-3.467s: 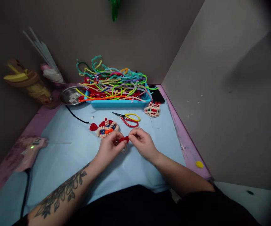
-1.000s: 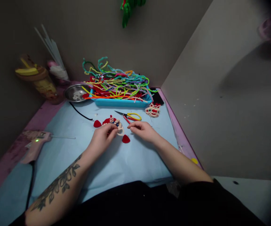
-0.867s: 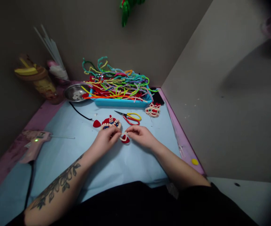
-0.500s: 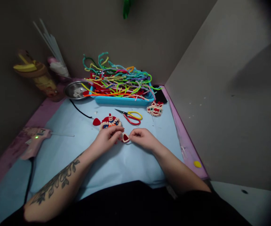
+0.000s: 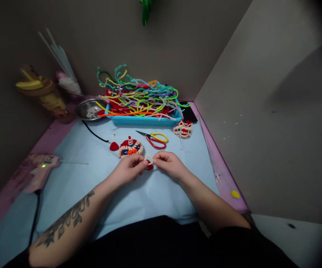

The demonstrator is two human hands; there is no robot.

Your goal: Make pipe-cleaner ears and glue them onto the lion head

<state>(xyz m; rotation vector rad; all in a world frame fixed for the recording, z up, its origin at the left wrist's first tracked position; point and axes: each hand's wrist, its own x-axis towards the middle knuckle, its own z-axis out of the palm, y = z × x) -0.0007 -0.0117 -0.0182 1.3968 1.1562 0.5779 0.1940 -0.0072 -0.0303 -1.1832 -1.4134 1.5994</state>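
Note:
A cream pipe cleaner [image 5: 149, 156], bent into a small loop, is pinched between my left hand [image 5: 130, 166] and my right hand [image 5: 168, 163]. Just beneath it, a red piece [image 5: 149, 167] shows between the fingertips; whether it lies on the cloth or is held I cannot tell. Behind my left hand rests a lion-dance head made of pipe cleaners [image 5: 131, 146], in red, cream, blue and orange, its lower part hidden by the hand. Beside it on the left is a red petal-shaped piece [image 5: 114, 146]. Scissors [image 5: 155, 140] with one yellow and one red handle lie beyond my hands.
Behind stands a blue basket [image 5: 147, 121] heaped with coloured pipe cleaners, next to a metal bowl [image 5: 90, 109]. A pink glue gun [image 5: 44, 169] with a green light lies left, its cord running forward. A second lion head [image 5: 183, 129] sits right, near a black phone-like slab [image 5: 189, 112].
The cream loop, earlier around the red piece, is now lifted off it and apart. My left hand has dropped slightly, uncovering more of the lion head.

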